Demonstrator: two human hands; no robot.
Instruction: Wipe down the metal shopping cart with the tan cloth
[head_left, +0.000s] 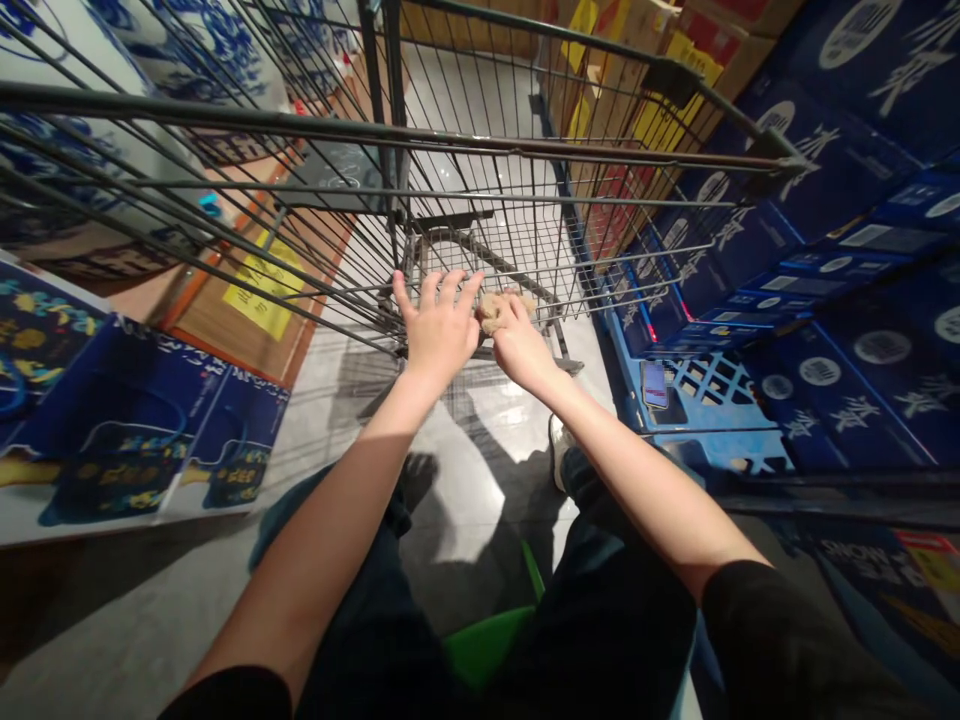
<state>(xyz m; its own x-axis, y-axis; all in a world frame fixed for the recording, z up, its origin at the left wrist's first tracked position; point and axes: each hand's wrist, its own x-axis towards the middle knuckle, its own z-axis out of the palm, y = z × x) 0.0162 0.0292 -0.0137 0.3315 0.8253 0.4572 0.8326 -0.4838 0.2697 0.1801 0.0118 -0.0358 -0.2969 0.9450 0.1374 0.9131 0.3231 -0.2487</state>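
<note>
A metal wire shopping cart fills the upper half of the head view, its bars crossing in front of me. My left hand rests with spread fingers against the low wires of the cart, holding nothing. Just to its right, my right hand is closed on a crumpled tan cloth, which lies against the same wires. The two hands nearly touch. Part of the cloth is hidden under my right fingers.
Stacked blue boxes line the right side, beside a light blue plastic pallet with a phone on it. Blue-and-white jars stand left on a wooden platform. Something green shows between my legs.
</note>
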